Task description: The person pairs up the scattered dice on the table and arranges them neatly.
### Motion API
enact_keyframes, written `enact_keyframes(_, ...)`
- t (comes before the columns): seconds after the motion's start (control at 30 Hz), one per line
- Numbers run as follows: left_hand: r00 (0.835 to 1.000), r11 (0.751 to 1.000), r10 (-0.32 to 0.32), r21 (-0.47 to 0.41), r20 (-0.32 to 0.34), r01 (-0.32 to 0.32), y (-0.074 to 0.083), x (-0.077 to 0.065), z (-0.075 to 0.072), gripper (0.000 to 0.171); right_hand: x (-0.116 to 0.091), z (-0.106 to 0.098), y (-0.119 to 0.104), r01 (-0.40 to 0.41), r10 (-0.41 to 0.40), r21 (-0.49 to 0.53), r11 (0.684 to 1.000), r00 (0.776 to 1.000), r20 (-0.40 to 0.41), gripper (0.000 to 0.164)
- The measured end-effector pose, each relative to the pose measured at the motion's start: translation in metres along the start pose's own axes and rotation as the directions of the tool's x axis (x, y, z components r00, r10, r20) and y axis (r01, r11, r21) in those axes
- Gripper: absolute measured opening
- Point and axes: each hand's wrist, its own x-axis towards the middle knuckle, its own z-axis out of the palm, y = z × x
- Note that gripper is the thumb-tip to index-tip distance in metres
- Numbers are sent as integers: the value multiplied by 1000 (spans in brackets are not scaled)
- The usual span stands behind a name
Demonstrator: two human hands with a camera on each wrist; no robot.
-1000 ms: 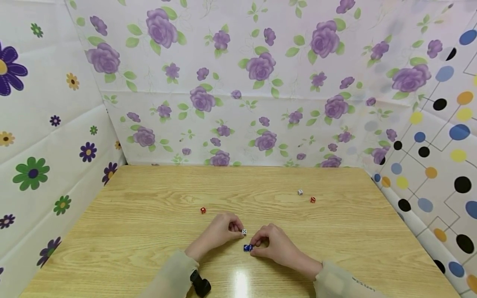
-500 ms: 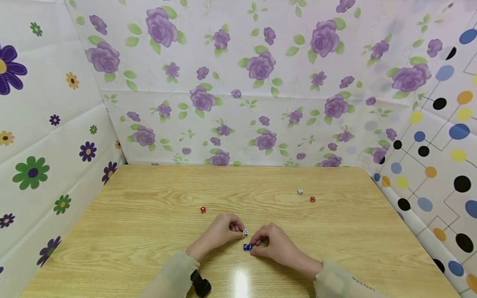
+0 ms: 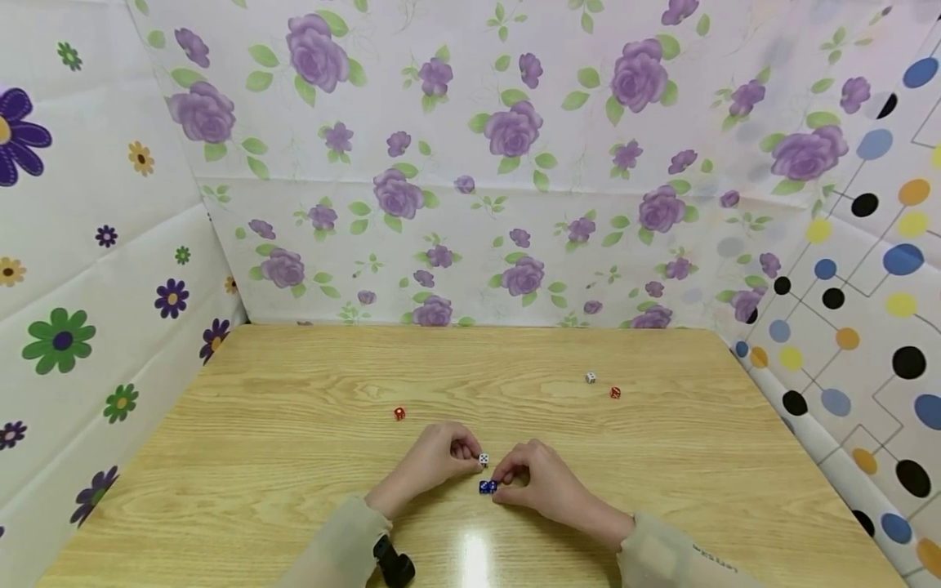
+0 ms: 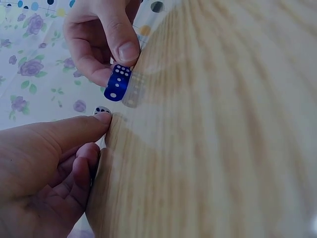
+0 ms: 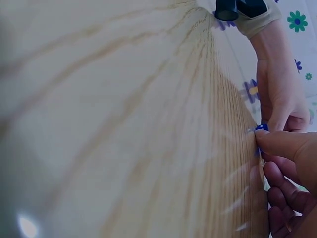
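My left hand (image 3: pixel 439 456) pinches a white die (image 3: pixel 483 460) with black pips between thumb and fingers, low over the wooden table (image 3: pixel 316 506). Just right of it and nearer me, my right hand (image 3: pixel 540 482) pinches one of two blue dice (image 3: pixel 488 487) with white pips. The blue dice sit side by side, touching, on the table. In the left wrist view the blue pair (image 4: pixel 118 82) shows beyond the white die (image 4: pixel 102 110), which my left thumb partly covers. In the right wrist view my right thumb hides most of the blue dice (image 5: pixel 261 127).
A red die (image 3: pixel 399 414) lies beyond my left hand. Farther back on the right are another white die (image 3: pixel 590 378) and another red die (image 3: pixel 615 393), a short gap apart. Patterned cloth walls (image 3: pixel 470 245) enclose the table's back and sides.
The white die in my left hand has shifted very slightly right. My right hand keeps its grip on the blue die, and the other dice lie where they were.
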Motion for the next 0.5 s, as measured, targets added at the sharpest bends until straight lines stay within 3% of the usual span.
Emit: enact_keyframes(0.5,1000,1000,-11,-19,5,11,0,0,0,11,0,1,0,-3,3,-9,1000,1000,-2,13)
